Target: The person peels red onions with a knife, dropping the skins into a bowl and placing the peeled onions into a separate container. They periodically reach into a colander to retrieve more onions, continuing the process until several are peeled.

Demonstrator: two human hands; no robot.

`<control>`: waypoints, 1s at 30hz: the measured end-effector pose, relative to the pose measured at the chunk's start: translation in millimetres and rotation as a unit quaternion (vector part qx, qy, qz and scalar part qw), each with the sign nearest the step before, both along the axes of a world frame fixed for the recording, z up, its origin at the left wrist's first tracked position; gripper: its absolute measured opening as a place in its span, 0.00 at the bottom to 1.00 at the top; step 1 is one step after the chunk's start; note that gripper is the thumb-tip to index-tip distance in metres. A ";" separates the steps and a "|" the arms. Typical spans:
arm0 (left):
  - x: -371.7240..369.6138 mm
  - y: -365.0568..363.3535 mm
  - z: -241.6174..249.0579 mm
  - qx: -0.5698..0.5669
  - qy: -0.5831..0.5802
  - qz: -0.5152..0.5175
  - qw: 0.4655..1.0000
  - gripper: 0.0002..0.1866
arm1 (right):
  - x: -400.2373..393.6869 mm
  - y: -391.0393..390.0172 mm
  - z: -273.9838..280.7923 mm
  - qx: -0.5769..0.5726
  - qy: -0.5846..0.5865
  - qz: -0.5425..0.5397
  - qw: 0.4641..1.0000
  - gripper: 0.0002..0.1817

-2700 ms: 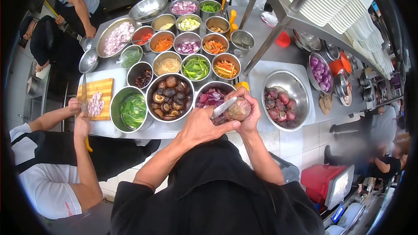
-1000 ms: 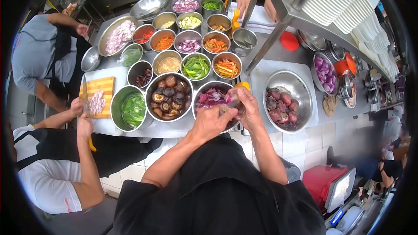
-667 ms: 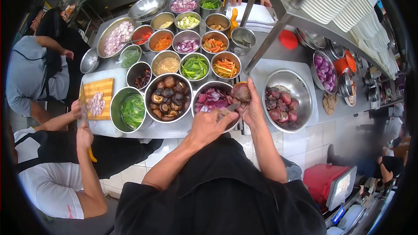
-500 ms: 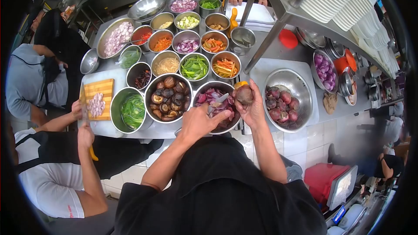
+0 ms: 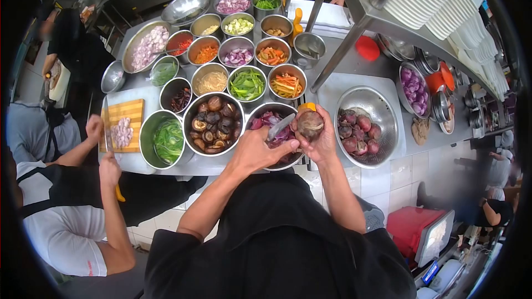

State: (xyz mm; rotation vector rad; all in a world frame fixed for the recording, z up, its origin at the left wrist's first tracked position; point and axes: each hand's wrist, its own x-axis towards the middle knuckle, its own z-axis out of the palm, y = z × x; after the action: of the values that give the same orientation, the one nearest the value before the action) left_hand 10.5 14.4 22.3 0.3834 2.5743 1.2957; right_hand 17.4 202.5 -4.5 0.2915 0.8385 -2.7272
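Observation:
A small knife [image 5: 281,127] is in my left hand [image 5: 257,150], its blade pointing up past the fingers. My right hand [image 5: 324,143] is wrapped round a red onion [image 5: 309,124], and the left fingertips reach to its lower side. Both hands are over a steel pot [image 5: 250,112] that has purple onion pieces [image 5: 266,119] in it; the hands cover part of these. Right of my right hand stands a perforated steel colander [image 5: 382,108] with several whole red onions [image 5: 354,133].
Left of the onion pot are a pot of mushrooms [image 5: 213,124] and one of green leaves [image 5: 168,139]. Several containers of cut vegetables stand behind. At left a co-worker's hand [image 5: 110,170] holds a knife by a cutting board [image 5: 133,112]. A metal shelf post [image 5: 339,55] rises at right.
The onion and knife have come closer together, the left hand shifting slightly right and the blade tipping up. The co-worker at left has lifted a hand off the board side.

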 end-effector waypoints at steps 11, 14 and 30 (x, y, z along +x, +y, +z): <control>0.4 6.8 14.2 0.007 -0.019 -0.041 0.999 0.42 | 9.2 -25.1 13.3 0.092 -0.042 -0.105 0.989 0.18; -1.7 5.8 7.2 -0.003 0.022 -0.046 0.999 0.42 | 12.1 -31.5 17.3 0.101 -0.068 -0.104 0.987 0.15; 0.6 12.6 -13.6 0.076 0.082 -0.068 0.991 0.39 | 13.2 -39.1 22.8 0.153 -0.105 -0.125 0.975 0.14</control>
State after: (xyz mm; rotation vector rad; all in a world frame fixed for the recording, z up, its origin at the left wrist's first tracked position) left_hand 11.2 27.1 8.7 0.7091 2.5342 1.4701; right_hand 30.6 163.4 18.3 0.7827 1.2310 -2.7135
